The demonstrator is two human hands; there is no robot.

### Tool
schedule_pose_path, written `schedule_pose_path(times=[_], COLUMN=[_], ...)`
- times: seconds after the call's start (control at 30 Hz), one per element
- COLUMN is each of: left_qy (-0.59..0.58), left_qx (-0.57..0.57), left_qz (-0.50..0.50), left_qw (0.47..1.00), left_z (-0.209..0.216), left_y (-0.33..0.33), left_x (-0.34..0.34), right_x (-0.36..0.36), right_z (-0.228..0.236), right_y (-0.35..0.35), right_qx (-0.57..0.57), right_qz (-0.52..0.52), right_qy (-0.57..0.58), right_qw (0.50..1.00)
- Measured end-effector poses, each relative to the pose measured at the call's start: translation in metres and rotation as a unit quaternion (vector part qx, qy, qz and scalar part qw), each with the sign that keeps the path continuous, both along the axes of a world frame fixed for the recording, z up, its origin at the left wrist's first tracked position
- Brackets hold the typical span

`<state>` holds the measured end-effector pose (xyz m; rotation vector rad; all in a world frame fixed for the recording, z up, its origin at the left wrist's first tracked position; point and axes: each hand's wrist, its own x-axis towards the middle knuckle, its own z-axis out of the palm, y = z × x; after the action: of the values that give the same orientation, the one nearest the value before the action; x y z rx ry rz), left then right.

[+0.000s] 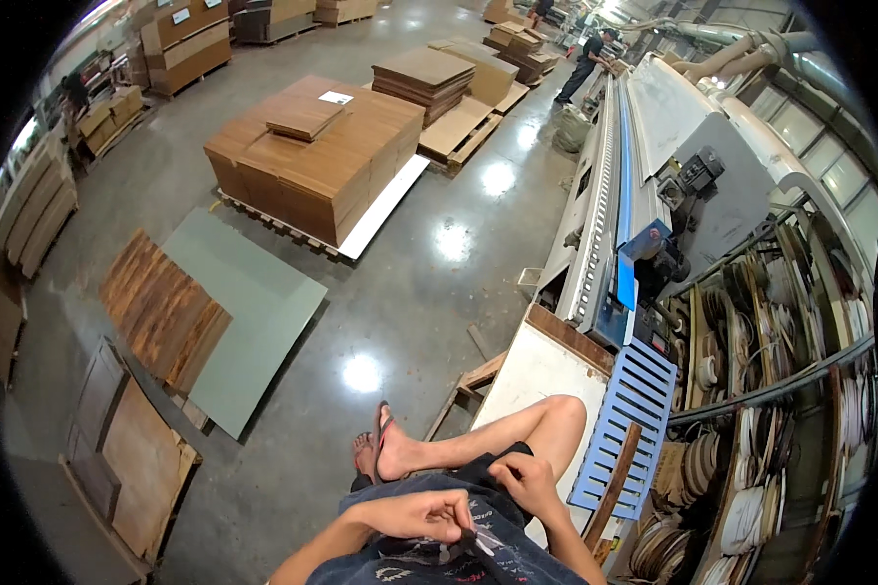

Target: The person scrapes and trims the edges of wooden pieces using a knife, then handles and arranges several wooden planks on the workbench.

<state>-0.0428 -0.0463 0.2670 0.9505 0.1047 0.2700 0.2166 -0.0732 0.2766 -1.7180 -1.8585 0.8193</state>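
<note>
My left hand (pixel 427 514) is over my lap, in front of the dark printed shirt (pixel 400 561). Its fingers are closed in a pinch, beside a thin dark strap-like piece (pixel 480 554) that runs down toward the lower edge; whether they hold it is unclear. My right hand (pixel 525 482) rests near my raised knee, its fingertips curled together by dark cloth; what they hold, if anything, is too small to tell. Beneath my bent leg lies a white board surface (pixel 517 375), with a blue slatted panel (pixel 605 429) to the right carrying a narrow brown wood strip (pixel 618 478).
A long machine (pixel 595 214) stretches away at the right, with a person (pixel 587 63) standing at its far end. Racks of edging rolls (pixel 751 331) stand at right. Stacked brown panels (pixel 312 146) and a grey-green sheet (pixel 254 302) with wood-grain boards (pixel 166 312) lie ahead and left.
</note>
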Motion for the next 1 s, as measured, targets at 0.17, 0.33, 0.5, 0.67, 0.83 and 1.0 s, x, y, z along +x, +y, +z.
schedule_pose_path(times=[0.17, 0.33, 0.5, 0.67, 0.83, 1.0], left_qy=[-0.058, -0.098, 0.042, 0.182, 0.295, 0.335], left_qx=[0.035, 0.031, 0.059, 0.107, 0.159, 0.188], left_qz=[-0.122, -0.118, -0.053, 0.086, 0.141, 0.102], left_qw=[0.990, 0.988, 0.996, 0.974, 0.932, 0.918], left_z=[0.004, 0.003, -0.017, -0.106, -0.148, -0.202], left_y=[-0.002, 0.003, 0.016, 0.012, 0.005, -0.014], left_x=[0.010, 0.010, 0.009, 0.015, 0.016, 0.022], right_x=[0.033, 0.042, 0.053, 0.050, 0.049, 0.048], right_z=[-0.056, -0.081, -0.107, -0.119, -0.118, -0.118], right_y=[-0.006, -0.017, -0.020, -0.017, -0.018, -0.018], right_qx=[0.103, 0.153, 0.182, 0.189, 0.186, 0.177], right_qz=[-0.002, -0.057, -0.106, -0.122, -0.142, -0.153], right_qy=[-0.159, -0.191, -0.209, -0.224, -0.225, -0.218], right_qw=[0.982, 0.968, 0.955, 0.948, 0.946, 0.948])
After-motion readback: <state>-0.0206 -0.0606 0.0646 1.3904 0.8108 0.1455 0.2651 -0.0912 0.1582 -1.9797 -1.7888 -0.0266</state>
